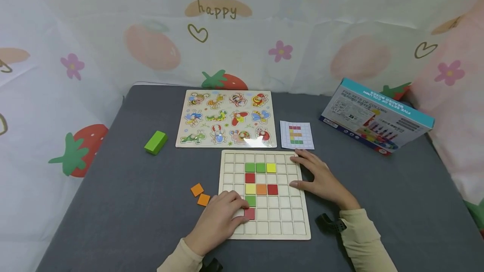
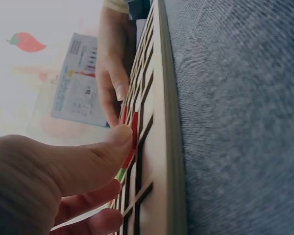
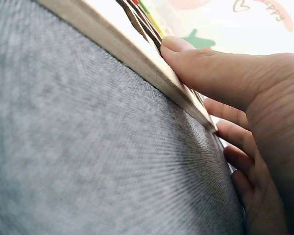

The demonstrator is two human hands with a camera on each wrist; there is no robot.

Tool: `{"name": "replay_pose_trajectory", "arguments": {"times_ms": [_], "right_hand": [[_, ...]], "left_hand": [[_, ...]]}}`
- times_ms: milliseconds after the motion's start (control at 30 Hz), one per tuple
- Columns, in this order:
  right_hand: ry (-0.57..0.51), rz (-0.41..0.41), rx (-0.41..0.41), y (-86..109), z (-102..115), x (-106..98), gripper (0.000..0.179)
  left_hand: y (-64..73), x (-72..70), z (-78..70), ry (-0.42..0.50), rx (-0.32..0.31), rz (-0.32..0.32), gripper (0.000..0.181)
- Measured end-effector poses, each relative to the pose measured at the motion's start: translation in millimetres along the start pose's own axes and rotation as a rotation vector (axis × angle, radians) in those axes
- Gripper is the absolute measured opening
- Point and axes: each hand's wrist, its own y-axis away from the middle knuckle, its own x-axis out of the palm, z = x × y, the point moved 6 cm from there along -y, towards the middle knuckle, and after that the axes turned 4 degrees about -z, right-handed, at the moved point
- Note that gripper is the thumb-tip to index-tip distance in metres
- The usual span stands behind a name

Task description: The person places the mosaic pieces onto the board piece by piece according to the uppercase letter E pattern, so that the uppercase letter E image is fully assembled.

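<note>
A wooden grid board [image 1: 281, 215] lies on the table, with green, yellow, red and orange square tiles set in some cells. At its lower left, my left hand [image 1: 217, 219] pinches a red tile [image 1: 249, 213] between thumb and fingers, just below a green tile [image 1: 251, 200]. In the left wrist view the thumb tip covers part of that red tile [image 2: 134, 125]. My right hand [image 1: 323, 179] rests at the board's upper right edge, thumb on the surface, fingers extended along the corner. From the right wrist, the thumb touches the board's rim [image 3: 137, 61].
Two orange tiles [image 1: 203, 199] lie left of the board. Farther left is a green block [image 1: 156, 142]. Behind stand an insect picture board [image 1: 227, 119], a pattern card [image 1: 297, 135] and, at the right, a toy box [image 1: 374, 116].
</note>
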Motion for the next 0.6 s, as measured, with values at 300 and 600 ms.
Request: {"name": "replay_pose_trajectory", "arguments": {"times_ms": [300, 600], "right_hand": [[0.003, 0.002, 0.005, -0.9, -0.4, -0.1, 0.075], [0.000, 0.000, 0.008, 0.4, -0.7, 0.3, 0.075]], "left_hand": [[-1.3, 2.8, 1.8, 0.022, 0.018, -0.009, 0.018], [-0.4, 5.3, 0.1, 0.026, 0.020, -0.011, 0.017]]}}
